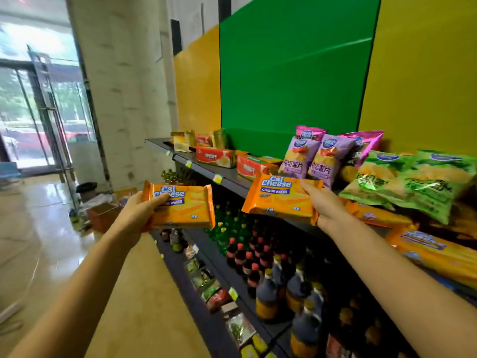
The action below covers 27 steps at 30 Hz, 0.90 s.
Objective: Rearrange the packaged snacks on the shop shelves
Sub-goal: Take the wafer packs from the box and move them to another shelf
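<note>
Left hand (140,210): holds one orange Cal Cheese wafer pack (180,208) by its left end, thumb on front, pack up in the air, out past the shelf edge.
Right hand (324,202): holds 2nd orange wafer pack (278,197) by its right end, thumb on top. Pack is tilted, just over the front edge of the top shelf (227,174).
Purple chip bags (308,161): two stand upright on top shelf, right behind the 2nd pack. Pink bags stand behind them.
Green chip bags (413,179): lie flat in a pile, right of the right hand.
More orange packs (433,251): lie on top shelf at far right, under and below the green bags.
Red boxes (215,156): in a row on top shelf, left of the purple bags.
Lower shelf (201,254): drink bottles (247,259) w/ red caps, green bottles behind, big dark bottles nearer.
Bottom shelf: small snack packs, too blurry to tell what.
Wall: green panel (291,73) w/ yellow panels each side.
</note>
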Available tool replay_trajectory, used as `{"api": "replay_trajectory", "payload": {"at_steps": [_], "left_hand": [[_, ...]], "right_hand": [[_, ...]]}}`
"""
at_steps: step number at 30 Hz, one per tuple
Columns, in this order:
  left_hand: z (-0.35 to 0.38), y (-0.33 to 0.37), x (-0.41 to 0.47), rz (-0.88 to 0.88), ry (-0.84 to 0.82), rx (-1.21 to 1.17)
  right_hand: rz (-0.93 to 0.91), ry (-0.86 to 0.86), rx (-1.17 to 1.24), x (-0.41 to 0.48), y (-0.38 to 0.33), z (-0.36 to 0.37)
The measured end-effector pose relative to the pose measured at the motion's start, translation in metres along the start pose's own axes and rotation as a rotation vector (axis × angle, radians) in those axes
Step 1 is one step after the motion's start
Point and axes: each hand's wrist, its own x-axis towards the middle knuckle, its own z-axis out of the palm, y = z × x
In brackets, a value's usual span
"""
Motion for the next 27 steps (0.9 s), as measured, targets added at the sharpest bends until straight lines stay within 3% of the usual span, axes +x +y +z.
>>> {"api": "replay_trajectory", "payload": {"at_steps": [13,19,27], "left_hand": [[-0.048,-0.011,0.157,0.031,-0.017,-0.012],[-0.026,0.0,0.267,0.088,-0.092,-0.03],[0.015,0.031,0.386,0.159,-0.254,-0.064]], "right_hand": [[-0.091,0.067,-0.033,0.127,0.009,0.11],[-0.181,0.157,-0.102,0.209,-0.013,0.133],[-0.249,0.26,-0.019,0.284,-0.043,0.152]]}}
